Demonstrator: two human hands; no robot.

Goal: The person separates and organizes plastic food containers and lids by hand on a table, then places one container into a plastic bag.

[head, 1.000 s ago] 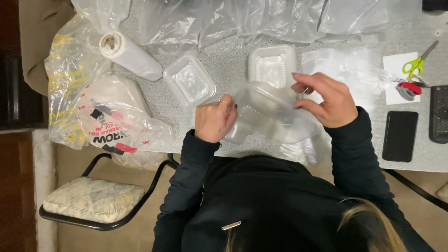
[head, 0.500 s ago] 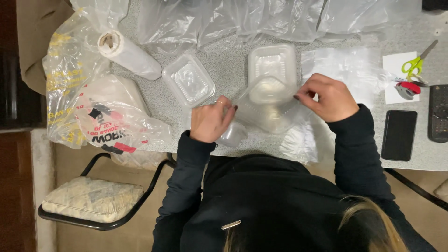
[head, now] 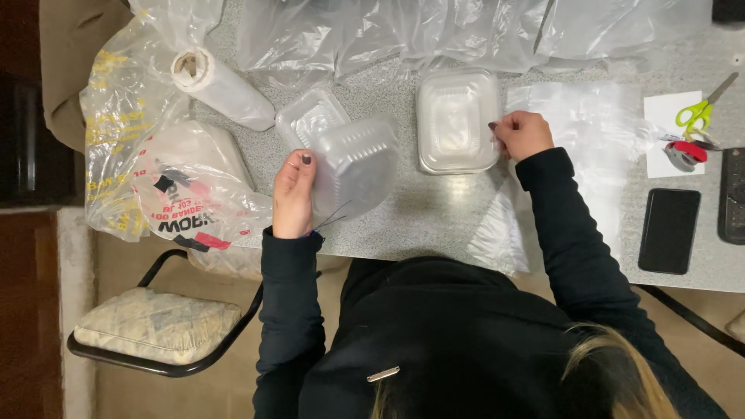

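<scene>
Clear plastic container sits tilted near the desk's front edge, gripped at its left side by the left hand, fingers closed around it. Right hand pinches the right rim of a second clear container lying flat toward mid-desk. A third container rests behind the first. Judged: containers separated, none bagged; plastic sheets beside them unused

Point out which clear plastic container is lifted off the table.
The container in the left hand, tilted on edge; the other two lie flat.
</scene>
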